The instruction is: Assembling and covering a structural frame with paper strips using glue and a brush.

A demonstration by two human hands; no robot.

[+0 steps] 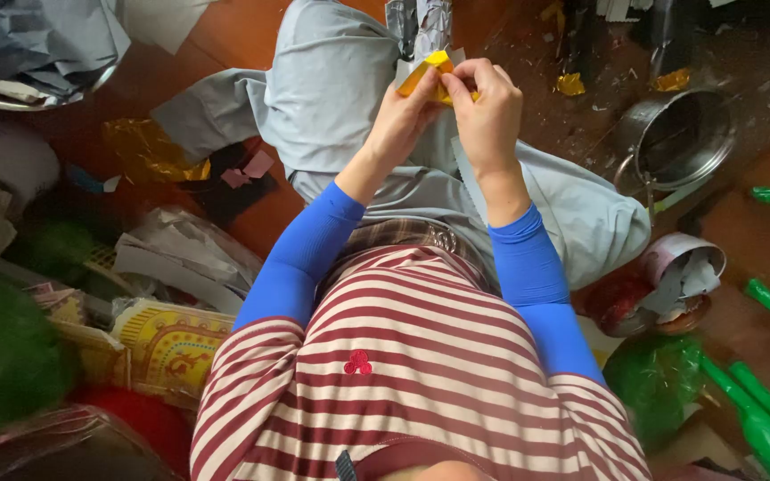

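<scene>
Striped shirt (403, 356) nearest | left hand (400, 125) and right hand (490, 111) both pinched shut on yellow folded paper (431, 73), held above lap | risk: thin paper may tear or crease crooked if fingers pull unevenly | steel pot (675, 138) on floor (759, 232) nearby

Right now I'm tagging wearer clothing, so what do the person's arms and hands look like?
Both arms wear snug bright blue sleeves ending at the wrists, coming out from under a red-and-white striped top. The left hand and right hand are bare: no gloves, rings or watch visible.
</scene>
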